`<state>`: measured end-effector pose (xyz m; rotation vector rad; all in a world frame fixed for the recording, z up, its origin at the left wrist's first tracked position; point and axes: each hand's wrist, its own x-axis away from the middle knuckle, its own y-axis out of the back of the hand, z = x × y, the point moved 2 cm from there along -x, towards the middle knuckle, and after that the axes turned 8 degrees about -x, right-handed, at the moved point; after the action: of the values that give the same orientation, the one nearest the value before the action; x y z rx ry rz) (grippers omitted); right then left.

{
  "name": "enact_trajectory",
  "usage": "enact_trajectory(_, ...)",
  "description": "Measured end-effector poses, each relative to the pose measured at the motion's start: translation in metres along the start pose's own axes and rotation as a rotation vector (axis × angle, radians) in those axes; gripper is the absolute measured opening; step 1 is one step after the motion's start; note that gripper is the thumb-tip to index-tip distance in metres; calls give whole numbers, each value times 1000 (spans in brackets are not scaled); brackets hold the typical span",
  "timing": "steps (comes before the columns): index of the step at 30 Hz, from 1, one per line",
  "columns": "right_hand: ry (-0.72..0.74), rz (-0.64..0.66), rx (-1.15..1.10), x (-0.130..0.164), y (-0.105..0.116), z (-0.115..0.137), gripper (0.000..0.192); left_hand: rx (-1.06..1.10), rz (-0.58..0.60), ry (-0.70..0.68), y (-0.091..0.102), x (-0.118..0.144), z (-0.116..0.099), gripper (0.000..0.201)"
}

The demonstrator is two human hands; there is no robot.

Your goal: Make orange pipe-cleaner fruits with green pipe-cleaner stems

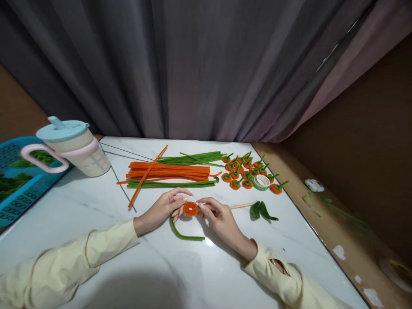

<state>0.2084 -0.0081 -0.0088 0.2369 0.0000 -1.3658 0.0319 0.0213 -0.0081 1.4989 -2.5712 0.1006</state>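
Both hands' grip, left hand (162,209) and right hand (219,216), pinching fuzzy orange coil (190,208) on marble table (96,214).

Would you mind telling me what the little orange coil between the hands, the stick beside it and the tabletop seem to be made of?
The orange coil looks like fuzzy chenille pipe cleaner, matte and bristly like the loose orange stems. The stick looks like pale bare wood or bamboo, unvarnished. The tabletop seems to be glossy white marble or a marble-look laminate, with grey veins and reflections.

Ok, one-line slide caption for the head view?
Both hands, left and right, pinch an orange pipe-cleaner coil on a white marble table.
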Motion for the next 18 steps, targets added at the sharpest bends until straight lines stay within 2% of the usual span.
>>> enact_trajectory(7, 163, 73, 235, 0, -7, 11, 24, 7, 1, -8, -10, 3, 2, 35)
enact_trajectory(18, 40, 105, 172, 1, -13, 4, 17, -5, 35, -5, -14, 4, -1, 35)
